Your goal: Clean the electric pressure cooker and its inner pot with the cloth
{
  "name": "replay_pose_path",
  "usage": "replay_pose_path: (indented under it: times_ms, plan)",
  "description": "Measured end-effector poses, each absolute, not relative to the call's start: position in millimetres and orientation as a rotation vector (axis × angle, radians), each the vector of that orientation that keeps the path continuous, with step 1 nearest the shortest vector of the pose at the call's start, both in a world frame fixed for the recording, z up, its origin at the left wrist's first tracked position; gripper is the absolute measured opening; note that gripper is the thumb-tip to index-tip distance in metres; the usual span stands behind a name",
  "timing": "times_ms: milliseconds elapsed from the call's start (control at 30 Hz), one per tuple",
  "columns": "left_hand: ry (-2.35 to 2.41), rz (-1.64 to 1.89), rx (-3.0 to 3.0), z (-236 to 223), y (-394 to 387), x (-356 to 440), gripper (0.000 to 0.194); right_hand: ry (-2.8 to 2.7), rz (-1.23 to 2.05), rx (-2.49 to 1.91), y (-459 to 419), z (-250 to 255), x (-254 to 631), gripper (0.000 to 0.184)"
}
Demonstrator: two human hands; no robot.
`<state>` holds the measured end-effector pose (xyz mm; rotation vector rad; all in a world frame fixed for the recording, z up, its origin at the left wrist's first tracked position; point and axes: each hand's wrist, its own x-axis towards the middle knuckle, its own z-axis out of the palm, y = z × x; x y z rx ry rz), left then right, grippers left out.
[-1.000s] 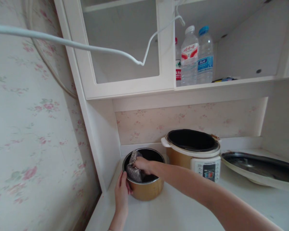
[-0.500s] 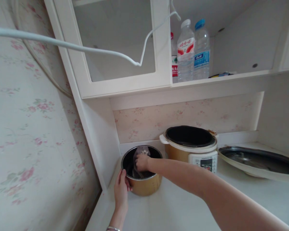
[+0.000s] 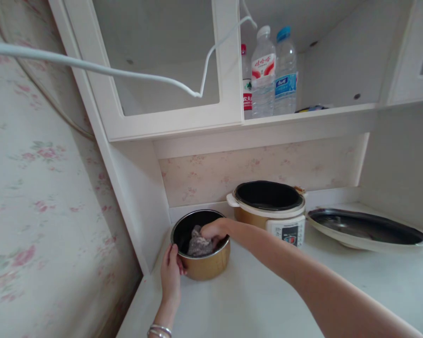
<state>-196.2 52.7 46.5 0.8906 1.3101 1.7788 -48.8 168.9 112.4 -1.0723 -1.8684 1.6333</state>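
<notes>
A gold inner pot with a dark inside stands on the white counter near the left corner. My left hand grips its near left rim and steadies it. My right hand reaches inside the pot, its fingers closed on a grey cloth pressed against the pot's inner wall. Just behind and to the right sits the gold and white rice cooker body, open and without its inner pot.
The cooker's lid lies upside down on the counter at right. Water bottles stand on the shelf above. A white cable hangs across the glass-fronted cabinet. Flowered wallpaper covers the left wall.
My right hand has moved the cloth from the pot's left rim, up the back wall, then down into the pot. My left hand stays on the rim. The view has shifted right.
</notes>
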Motion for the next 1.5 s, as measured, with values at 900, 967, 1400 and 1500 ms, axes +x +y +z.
replay_pose_path:
  times_ms: [900, 967, 1400, 1500]
  plan:
    - [1.777, 1.868, 1.135, 56, 40, -216, 0.055, -1.316, 0.586, -1.173, -6, 66, 118, 0.030]
    - [1.907, 1.885, 1.329, 62, 40, -230, 0.049, -1.422, 0.454, -1.181, 7, 56, 107, 0.042]
    - [1.698, 1.246, 2.551, 48, 68, -285, 0.035, -1.438, 0.533, -1.285, 84, 4, 21, 0.070]
    - [1.712, 1.395, 2.584, 45, 65, -267, 0.035, -1.482, 0.447, -1.322, 76, 2, 18, 0.070]
